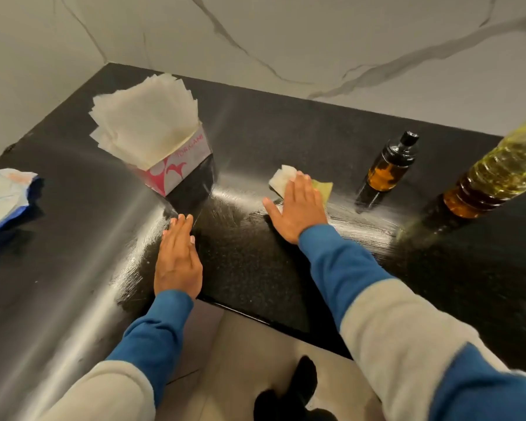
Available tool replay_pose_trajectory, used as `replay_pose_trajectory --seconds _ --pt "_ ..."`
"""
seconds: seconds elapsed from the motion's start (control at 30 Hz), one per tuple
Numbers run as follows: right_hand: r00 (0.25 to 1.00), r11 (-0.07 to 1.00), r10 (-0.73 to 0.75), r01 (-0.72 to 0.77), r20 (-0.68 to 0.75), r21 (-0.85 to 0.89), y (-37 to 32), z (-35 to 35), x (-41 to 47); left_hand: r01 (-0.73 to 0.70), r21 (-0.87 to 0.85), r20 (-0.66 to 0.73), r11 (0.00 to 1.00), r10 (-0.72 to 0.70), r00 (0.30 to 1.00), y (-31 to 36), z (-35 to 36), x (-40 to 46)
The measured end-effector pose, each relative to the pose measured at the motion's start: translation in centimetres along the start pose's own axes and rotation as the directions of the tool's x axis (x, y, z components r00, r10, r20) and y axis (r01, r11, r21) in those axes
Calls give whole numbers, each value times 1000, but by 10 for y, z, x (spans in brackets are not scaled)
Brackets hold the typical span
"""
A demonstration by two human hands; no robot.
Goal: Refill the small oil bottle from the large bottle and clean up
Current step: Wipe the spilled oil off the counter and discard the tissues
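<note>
A black counter (249,268) is filling the corner under a veined marble wall (286,41), its front edge running just behind the left hand (178,256) and slanting down to the right below the right forearm. The open stretch of counter is lying between the two hands and out to the left, toward a crumpled blue-and-white wrapper (3,199) at the far left edge. The left hand is resting flat, fingers (179,226) pressed together, just in front of a box of paper napkins (155,141). The right hand (298,208) is pressing palm-down on a folded napkin (283,177) — its fingers are lying close together over the napkin, thumb spread out to the left, with white and oil-yellowed corners showing past the fingertips. The small oil bottle (389,168) is standing capped, near the right of that hand, and the large bottle (498,171) is standing beyond it, at the right edge — streaky smears are shining on the counter around the right hand.
</note>
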State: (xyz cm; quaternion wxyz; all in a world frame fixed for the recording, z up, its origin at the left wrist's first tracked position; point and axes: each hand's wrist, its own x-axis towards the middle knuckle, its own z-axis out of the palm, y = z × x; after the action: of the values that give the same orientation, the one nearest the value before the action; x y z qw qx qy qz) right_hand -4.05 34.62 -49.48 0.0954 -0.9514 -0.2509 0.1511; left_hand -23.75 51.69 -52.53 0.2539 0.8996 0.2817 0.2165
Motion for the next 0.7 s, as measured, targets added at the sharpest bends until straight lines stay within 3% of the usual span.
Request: replay_pose_trajectory --seconds 0.1,0.23,0.33,0.43,0.5,0.7 --pt "997 998 -53 51 51 35 -35 0 18 11 54 56 998 -14 998 2 -1 1" --pt "949 960 -280 280 144 23 -70 12 -6 65 71 50 995 -68 996 5 -4 1" --pt "888 904 -423 426 180 24 -61 22 -42 98 70 52 993 -102 993 6 -6 2" --pt "858 874 -474 485 197 -9 -28 22 -71 98 74 48 992 -102 994 9 -8 2" --pt "880 893 -438 449 185 -17 2 13 -72 91 63 47 994 -94 994 11 -9 1" --pt "987 989 -112 122 117 -78 57 -20 -24 83 63 13 995 -84 996 14 -6 0"
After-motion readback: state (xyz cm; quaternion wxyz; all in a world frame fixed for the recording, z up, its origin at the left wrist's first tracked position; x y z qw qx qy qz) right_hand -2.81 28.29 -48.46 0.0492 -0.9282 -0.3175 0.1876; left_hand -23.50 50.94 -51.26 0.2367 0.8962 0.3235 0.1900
